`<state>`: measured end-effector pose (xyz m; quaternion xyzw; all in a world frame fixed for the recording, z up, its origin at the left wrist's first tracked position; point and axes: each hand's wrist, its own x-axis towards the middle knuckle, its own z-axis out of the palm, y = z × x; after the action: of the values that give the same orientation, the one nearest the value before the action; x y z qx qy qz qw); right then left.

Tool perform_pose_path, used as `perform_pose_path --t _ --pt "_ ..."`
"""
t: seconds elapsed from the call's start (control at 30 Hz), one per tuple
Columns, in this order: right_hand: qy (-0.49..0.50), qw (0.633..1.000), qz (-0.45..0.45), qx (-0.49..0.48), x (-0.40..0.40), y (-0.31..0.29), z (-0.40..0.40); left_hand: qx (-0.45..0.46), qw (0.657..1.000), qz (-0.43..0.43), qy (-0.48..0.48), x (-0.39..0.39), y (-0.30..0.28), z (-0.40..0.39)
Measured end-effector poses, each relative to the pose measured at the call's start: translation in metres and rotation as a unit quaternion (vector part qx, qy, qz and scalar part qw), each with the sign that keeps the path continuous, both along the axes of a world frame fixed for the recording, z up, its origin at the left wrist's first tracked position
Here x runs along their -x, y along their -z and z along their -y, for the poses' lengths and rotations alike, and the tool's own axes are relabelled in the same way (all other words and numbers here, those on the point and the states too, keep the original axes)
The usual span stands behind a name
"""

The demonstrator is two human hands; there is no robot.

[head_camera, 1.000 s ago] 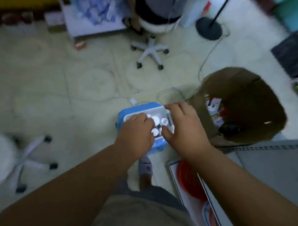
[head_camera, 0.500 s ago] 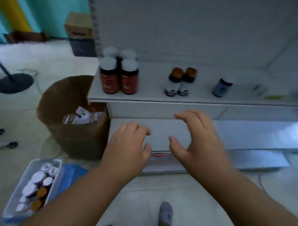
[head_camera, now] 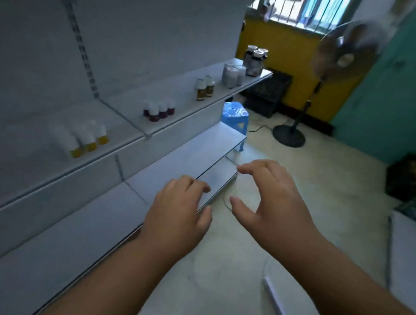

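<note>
My left hand [head_camera: 179, 210] hovers with loosely curled fingers over the front edge of the white lower shelf [head_camera: 190, 152] and holds nothing. My right hand [head_camera: 269, 199] is beside it over the floor, fingers and thumb spread in a curve, also empty. On the upper shelf [head_camera: 130, 131] stand groups of small bottles: white-capped yellow bottles [head_camera: 87, 139] at the left, dark purple bottles [head_camera: 158, 110], brown bottles [head_camera: 204, 87], pale jars [head_camera: 233, 73] and dark jars [head_camera: 254, 57] at the far end.
A blue plastic stool [head_camera: 235, 118] stands at the far end of the shelving. A standing fan [head_camera: 342, 58] with a round black base [head_camera: 289, 135] is on the floor beyond. Black crates [head_camera: 268, 93] sit by the yellow wall, another crate [head_camera: 406, 178] at the right.
The view swung from the blue tray of bottles on the floor, up to the shelf, then right along it. Both hands left the tray and stay empty in front of me.
</note>
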<state>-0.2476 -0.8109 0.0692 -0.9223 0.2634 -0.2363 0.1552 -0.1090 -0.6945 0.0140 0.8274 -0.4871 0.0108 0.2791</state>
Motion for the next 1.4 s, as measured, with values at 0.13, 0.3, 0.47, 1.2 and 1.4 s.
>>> perform_pose_path --t 0.13,0.3,0.47,1.2,1.4 --pt "0.046 0.999 0.005 0.01 -0.013 -0.011 0.101 0.01 0.999 0.008 0.049 -0.02 -0.006 0.111" --pt "0.097 0.995 0.008 0.011 -0.052 -0.003 0.213 0.015 0.995 0.01 0.1 -0.069 0.002 0.243" --pt "0.165 0.986 -0.012 0.0 -0.072 -0.012 0.319 0.001 0.987 0.018 0.158 -0.106 -0.012 0.379" --pt "-0.119 0.992 -0.035 -0.03 -0.257 -0.001 0.794 -0.028 0.992 -0.01 -0.126 -0.215 0.004 0.755" --pt "-0.225 0.973 -0.042 -0.036 -0.336 -0.006 0.822 -0.098 0.965 -0.011 -0.243 -0.262 0.021 0.774"
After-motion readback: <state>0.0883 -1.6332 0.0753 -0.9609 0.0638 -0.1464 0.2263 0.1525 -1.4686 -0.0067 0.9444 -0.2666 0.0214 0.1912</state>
